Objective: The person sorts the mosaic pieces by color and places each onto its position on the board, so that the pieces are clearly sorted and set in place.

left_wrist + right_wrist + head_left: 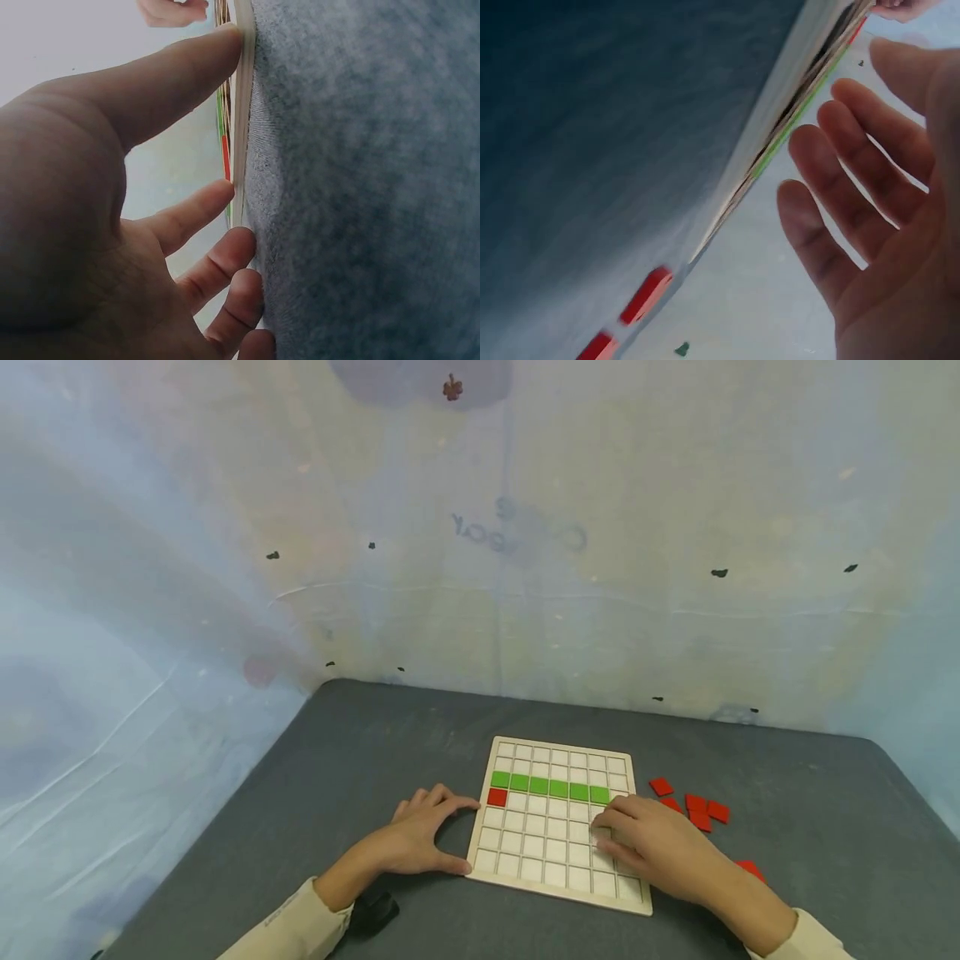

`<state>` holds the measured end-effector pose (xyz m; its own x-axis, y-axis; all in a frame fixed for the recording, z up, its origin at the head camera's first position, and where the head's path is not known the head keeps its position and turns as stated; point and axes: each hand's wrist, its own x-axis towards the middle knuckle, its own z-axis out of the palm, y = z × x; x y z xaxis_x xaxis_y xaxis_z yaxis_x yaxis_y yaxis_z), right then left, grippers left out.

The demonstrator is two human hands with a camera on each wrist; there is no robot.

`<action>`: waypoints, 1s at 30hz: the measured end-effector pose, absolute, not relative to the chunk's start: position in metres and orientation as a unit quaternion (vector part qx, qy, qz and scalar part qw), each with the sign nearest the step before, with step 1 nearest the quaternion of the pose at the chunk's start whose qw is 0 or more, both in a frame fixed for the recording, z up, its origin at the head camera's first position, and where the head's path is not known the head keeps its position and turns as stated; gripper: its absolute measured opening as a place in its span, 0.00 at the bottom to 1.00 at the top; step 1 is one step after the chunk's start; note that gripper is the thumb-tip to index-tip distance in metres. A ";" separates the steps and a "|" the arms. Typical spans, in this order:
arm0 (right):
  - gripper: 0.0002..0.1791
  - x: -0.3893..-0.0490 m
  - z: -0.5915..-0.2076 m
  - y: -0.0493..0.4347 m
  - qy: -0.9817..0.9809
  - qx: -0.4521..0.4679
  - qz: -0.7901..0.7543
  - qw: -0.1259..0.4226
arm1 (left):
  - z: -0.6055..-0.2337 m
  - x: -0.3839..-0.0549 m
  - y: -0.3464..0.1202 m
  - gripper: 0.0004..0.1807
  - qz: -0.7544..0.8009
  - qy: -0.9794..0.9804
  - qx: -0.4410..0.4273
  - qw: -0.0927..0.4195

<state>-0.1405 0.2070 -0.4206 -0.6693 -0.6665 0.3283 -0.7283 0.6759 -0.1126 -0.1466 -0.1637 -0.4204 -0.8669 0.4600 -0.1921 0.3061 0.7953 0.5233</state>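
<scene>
A pale wooden grid board (555, 827) lies flat on the dark grey table. One row of it carries several green square tiles (538, 786), and a single red tile (497, 797) sits in the row below, at the left end. My left hand (416, 832) is spread at the board's left side, thumb and forefinger tips against its edge. Over the board's right part hovers my right hand (660, 843), its fingers loosely bent and apart; nothing shows between them in the right wrist view. The right hand hides some cells near the right edge.
Several loose red tiles (700, 821) lie right of the board, and more red (752, 870) shows beside the right wrist. By the left wrist is a black object (375, 914). A pale cloth wall (525, 635) rises behind the table and along its left side.
</scene>
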 end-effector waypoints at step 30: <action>0.16 -0.144 -0.429 0.322 -0.962 0.245 0.054 0.103 | -0.419 -0.145 -0.164 0.45 0.256 0.931 0.216 0.148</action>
